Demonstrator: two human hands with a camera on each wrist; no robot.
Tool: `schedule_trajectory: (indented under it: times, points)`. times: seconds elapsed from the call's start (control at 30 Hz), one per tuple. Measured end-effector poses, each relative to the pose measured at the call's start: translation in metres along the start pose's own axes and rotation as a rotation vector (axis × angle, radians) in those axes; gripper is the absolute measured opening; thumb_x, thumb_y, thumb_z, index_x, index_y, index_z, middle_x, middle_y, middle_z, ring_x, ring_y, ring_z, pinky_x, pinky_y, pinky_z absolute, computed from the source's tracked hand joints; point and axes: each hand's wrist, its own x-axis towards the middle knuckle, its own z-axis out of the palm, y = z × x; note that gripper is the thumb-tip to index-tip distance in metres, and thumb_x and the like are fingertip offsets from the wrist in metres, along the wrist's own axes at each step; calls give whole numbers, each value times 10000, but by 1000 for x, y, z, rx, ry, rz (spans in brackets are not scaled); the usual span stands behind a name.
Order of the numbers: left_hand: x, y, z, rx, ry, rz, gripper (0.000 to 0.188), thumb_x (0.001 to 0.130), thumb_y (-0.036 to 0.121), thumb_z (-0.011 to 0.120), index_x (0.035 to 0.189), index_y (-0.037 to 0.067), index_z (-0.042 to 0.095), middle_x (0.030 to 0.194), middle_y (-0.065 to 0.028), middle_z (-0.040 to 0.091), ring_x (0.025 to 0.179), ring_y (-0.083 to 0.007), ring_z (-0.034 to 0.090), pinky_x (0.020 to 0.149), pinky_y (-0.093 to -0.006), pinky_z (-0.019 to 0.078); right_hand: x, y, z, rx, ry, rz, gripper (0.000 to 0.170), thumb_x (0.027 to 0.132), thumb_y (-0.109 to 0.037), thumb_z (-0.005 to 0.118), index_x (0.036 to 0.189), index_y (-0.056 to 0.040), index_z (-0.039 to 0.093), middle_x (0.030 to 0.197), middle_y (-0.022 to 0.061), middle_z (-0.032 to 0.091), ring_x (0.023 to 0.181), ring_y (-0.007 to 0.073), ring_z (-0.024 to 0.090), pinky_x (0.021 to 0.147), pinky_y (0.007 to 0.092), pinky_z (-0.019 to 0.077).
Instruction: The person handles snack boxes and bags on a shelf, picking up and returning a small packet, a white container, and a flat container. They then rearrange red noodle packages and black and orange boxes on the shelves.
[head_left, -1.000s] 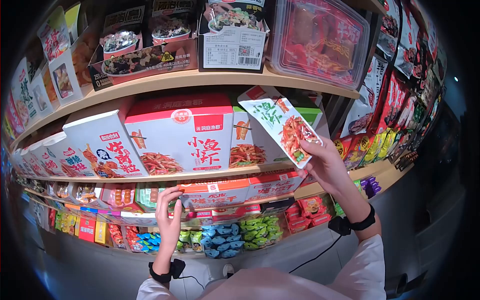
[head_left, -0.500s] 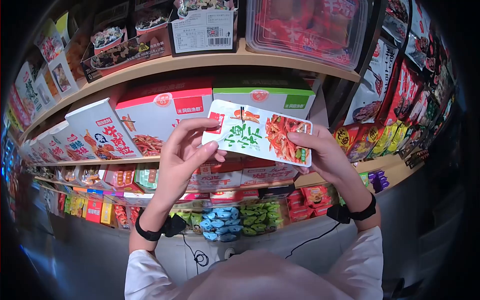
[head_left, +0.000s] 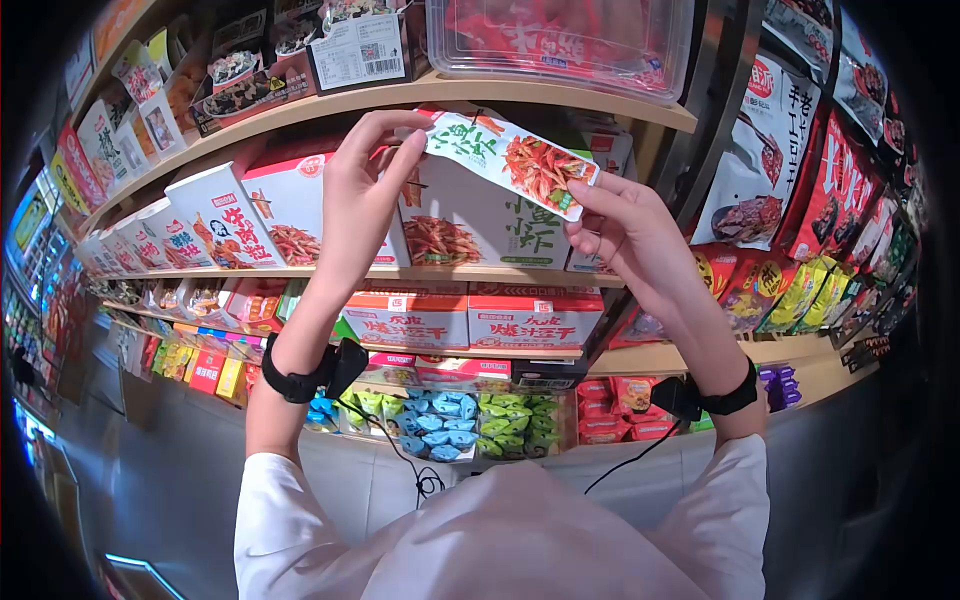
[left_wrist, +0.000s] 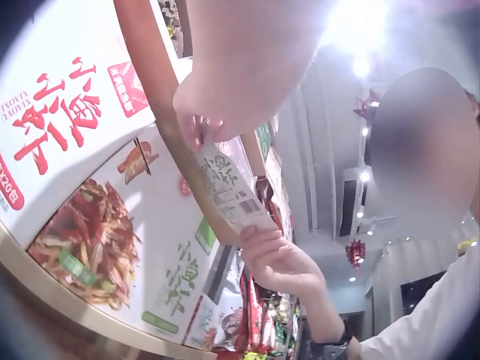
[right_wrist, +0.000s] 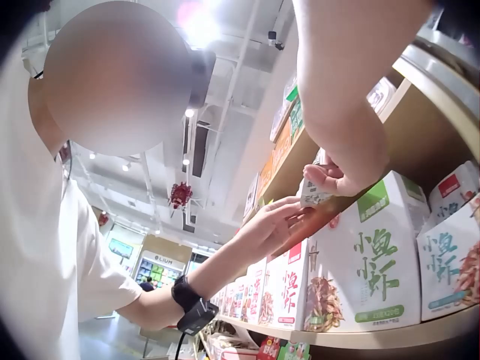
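Both hands hold a flat white snack packet [head_left: 505, 160] with green lettering and a picture of red fried food, raised in front of the shelf. My right hand [head_left: 632, 235] pinches its lower right corner between thumb and fingers. At the packet's upper left end, my left hand [head_left: 362, 185] has thumb and fingertips on the edge. In the left wrist view the packet's back [left_wrist: 234, 191], with a barcode, stretches between the two hands. Behind it stands a white and green box [head_left: 450, 235] with matching lettering and picture, partly hidden by the packet.
White boxes [head_left: 225, 215] line the shelf to the left. Above, a shelf edge [head_left: 560, 98] carries a clear plastic tub [head_left: 560, 40]. Orange-red boxes [head_left: 535, 318] and small blue packets [head_left: 438, 425] sit lower. Large bags [head_left: 760, 160] hang at the right.
My left hand has risen from the lower shelf to the packet's left end. The packet has turned from steeply tilted to nearly level, then risen a little with both hands.
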Motion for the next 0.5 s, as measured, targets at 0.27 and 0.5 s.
schedule_trajectory:
  times: [0.27, 0.5]
  points:
    - [-1, -10, 11, 449, 65, 188, 151, 838, 125, 591, 960, 44, 628, 873, -70, 590, 808, -218, 522, 726, -311, 415, 17, -13, -12, 49, 86, -174, 290, 856, -120, 596, 1054, 78, 521, 916, 146, 625, 807, 146, 607, 746, 235, 487]
    - [-8, -11, 6, 711, 66, 284, 179, 812, 155, 621, 962, 60, 641, 923, -81, 563, 917, -242, 484, 820, -360, 383, 19, -3, -5, -19, 108, -261, 456, 816, -46, 586, 1190, 109, 376, 975, 174, 623, 834, 146, 604, 792, 254, 482]
